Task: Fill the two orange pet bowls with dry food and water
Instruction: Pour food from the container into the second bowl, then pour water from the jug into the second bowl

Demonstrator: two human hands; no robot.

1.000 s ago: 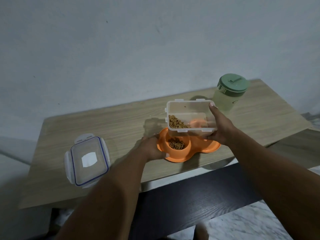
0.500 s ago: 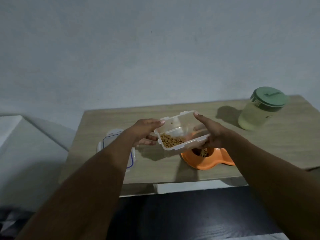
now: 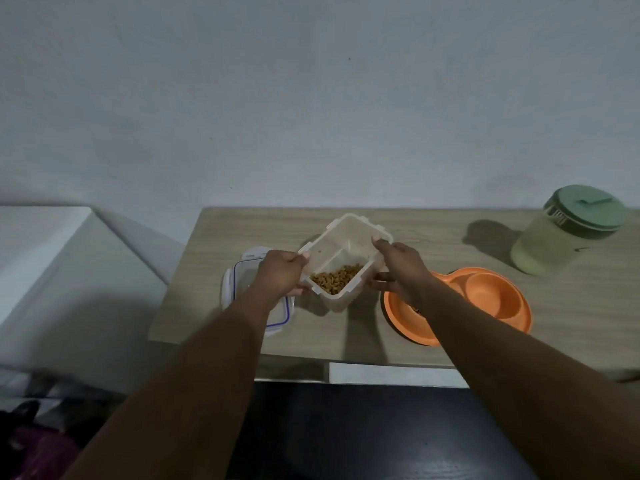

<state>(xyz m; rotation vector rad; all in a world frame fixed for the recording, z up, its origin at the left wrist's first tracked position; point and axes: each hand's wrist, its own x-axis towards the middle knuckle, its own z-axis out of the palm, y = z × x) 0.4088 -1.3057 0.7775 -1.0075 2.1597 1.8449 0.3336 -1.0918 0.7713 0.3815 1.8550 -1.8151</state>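
A clear plastic food container with brown kibble in its lower corner is tilted toward me, just above the wooden table. My left hand grips its left side and my right hand grips its right side. To the right lies the orange double pet bowl; its near-left bowl holds a little kibble, mostly hidden by my right forearm, and its far-right bowl looks dry. A water jar with a green lid stands at the far right.
The container's clear lid with a blue seal lies flat on the table's left end, partly under my left hand. A white surface sits left of the table. A dark bench top is below the table's front edge.
The container has moved left, away from above the orange bowl, and now sits lower beside the lid. My left hand left the bowl and took the container's left side. The view shifted.
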